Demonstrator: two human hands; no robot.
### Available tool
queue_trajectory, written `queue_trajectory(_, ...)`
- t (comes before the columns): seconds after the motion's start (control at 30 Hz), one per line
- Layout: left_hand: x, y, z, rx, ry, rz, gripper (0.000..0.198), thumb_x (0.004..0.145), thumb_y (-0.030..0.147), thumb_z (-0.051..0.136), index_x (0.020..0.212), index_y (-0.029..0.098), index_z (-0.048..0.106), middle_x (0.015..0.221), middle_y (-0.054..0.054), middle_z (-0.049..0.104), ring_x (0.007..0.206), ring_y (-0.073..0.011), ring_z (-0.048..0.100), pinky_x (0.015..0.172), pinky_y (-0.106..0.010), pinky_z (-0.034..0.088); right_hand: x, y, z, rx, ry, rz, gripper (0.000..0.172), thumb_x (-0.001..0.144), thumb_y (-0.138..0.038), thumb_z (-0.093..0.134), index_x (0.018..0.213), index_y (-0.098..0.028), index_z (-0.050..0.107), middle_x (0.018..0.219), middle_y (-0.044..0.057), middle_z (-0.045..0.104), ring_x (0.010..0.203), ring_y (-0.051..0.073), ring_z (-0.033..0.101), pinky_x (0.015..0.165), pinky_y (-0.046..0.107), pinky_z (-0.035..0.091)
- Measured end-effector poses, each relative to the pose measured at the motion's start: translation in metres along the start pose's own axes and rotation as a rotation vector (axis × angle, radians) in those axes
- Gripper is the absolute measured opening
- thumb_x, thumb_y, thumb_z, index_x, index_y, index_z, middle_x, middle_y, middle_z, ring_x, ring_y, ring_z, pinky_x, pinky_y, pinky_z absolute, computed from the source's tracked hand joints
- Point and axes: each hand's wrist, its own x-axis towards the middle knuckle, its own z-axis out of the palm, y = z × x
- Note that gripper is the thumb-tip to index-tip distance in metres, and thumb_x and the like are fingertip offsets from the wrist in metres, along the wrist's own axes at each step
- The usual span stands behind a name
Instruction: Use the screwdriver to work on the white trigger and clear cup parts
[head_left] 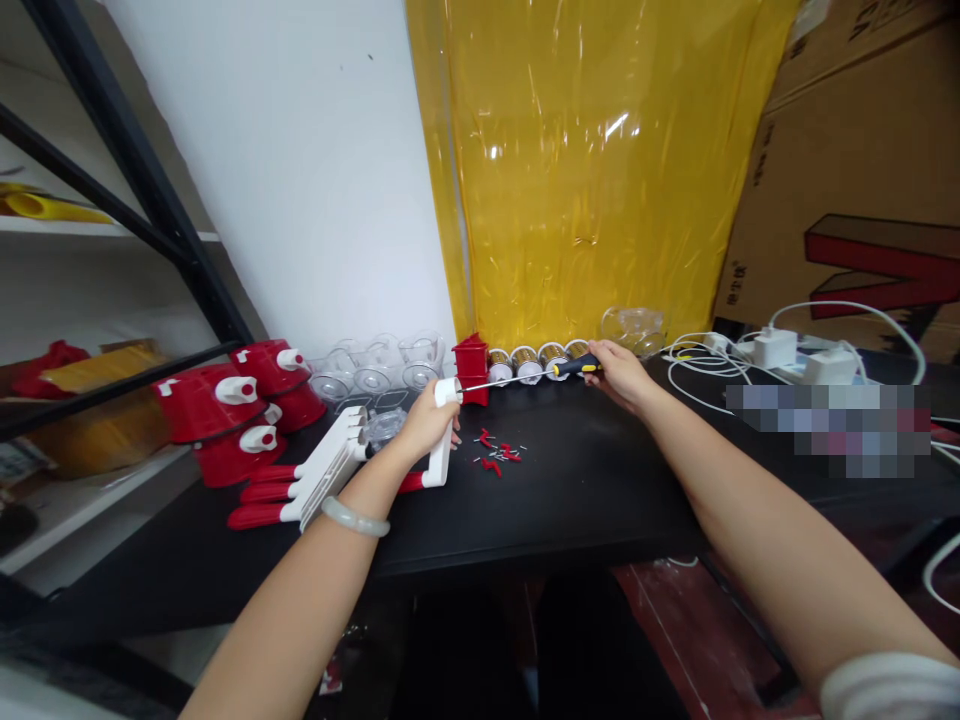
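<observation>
My left hand (429, 422) is closed around a white crank arm with a red handle (439, 465), held over the black table. In my right hand (621, 374) is a long screwdriver (574, 367) with a black and yellow grip. Its thin shaft points left, and the tip meets the round upper end of the crank arm; whether it sits in a screw cannot be made out. Below, small red plastic pieces (491, 466) and several screws (501, 456) lie scattered on the table. More white crank arms with red handles (330, 470) are stacked left of my left hand.
Red housings with white spouts (217, 400) are piled at left. Clear plastic cups (375, 365), red hoppers (471, 365) and metallic drums (529, 362) line the back. White chargers and cables (776, 350) lie at right. A black shelf frame (172, 230) rises at far left.
</observation>
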Motion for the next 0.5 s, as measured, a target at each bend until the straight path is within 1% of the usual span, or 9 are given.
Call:
queue_trajectory(0.07,0.0008,-0.0006,-0.0005,-0.005,0.001,-0.002,0.047,0.074,0.012,0.057,0.118,0.023,0.047,0.056,0.007,0.056,0.040,-0.0182,0.059,0.040,-0.026,0.049,0.0013,0.0001,-0.0011,0.003,0.022,-0.007,0.030,0.092,-0.040,0.066,0.075,-0.022,0.050,0.055,-0.004,0.052,0.043,0.007,0.049,0.042,0.017,0.043)
queue_trajectory(0.2,0.0017,-0.0016,-0.0006,0.005,0.002,-0.007,0.049,0.074,0.013,0.058,0.120,0.023,0.047,0.056,0.007,0.057,0.040,-0.0188,0.060,0.041,-0.026,0.049,0.0052,0.0018,-0.0043,0.000,0.041,-0.031,0.035,0.088,-0.044,0.071,0.074,-0.022,0.048,0.055,-0.005,0.050,0.043,0.007,0.048,0.041,0.018,0.042)
queue_trajectory(0.37,0.0010,-0.0020,0.0003,0.047,0.000,-0.002,0.047,0.075,0.014,0.057,0.119,0.024,0.047,0.058,0.007,0.057,0.043,-0.0196,0.061,0.043,-0.027,0.050,0.0064,0.0043,-0.0051,-0.030,0.035,-0.036,0.031,0.090,-0.038,0.069,0.073,-0.022,0.048,0.054,-0.004,0.052,0.042,0.008,0.048,0.039,0.018,0.041)
queue_trajectory(0.43,0.0013,-0.0037,-0.0006,0.114,0.011,0.028,0.045,0.076,0.015,0.058,0.119,0.024,0.047,0.060,0.006,0.058,0.043,-0.0195,0.061,0.044,-0.027,0.050,0.0059,0.0050,-0.0045,-0.046,0.034,-0.030,0.029,0.092,-0.035,0.066,0.072,-0.022,0.050,0.053,-0.003,0.052,0.041,0.007,0.048,0.038,0.017,0.038)
queue_trajectory(0.5,0.0021,-0.0061,-0.0030,0.236,0.025,0.108,0.044,0.077,0.017,0.060,0.119,0.023,0.049,0.065,0.004,0.061,0.045,-0.0191,0.062,0.047,-0.028,0.052,0.0061,0.0057,-0.0046,-0.058,0.027,-0.024,0.026,0.092,-0.032,0.065,0.072,-0.021,0.051,0.052,-0.003,0.052,0.041,0.008,0.048,0.038,0.017,0.037)
